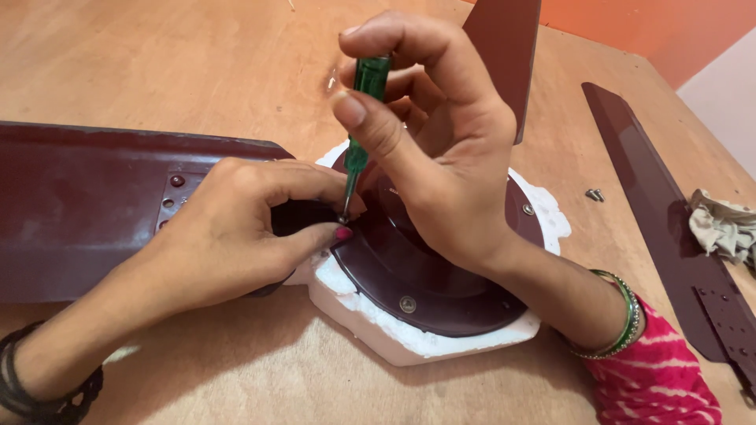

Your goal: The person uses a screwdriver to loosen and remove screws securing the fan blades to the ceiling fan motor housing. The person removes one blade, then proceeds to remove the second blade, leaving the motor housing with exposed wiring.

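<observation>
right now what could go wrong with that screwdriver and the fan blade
1. The screwdriver tip sits right beside the left hand fingertips; a slip could jab them.
2. The right hand pinches the handle only with fingertips, so the tip may skid off the screw and scratch the motor.
3. The motor rests on a white foam block; pressing down might tilt it and shift the blade.

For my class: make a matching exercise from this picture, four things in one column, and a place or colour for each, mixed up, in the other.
1. screwdriver
2. loose screws
3. rag
4. white foam block

A. under the round motor
B. on the loose blade at the right
C. in the right hand
D. on the bare table

Pairs: 1-C, 2-D, 3-B, 4-A
</observation>
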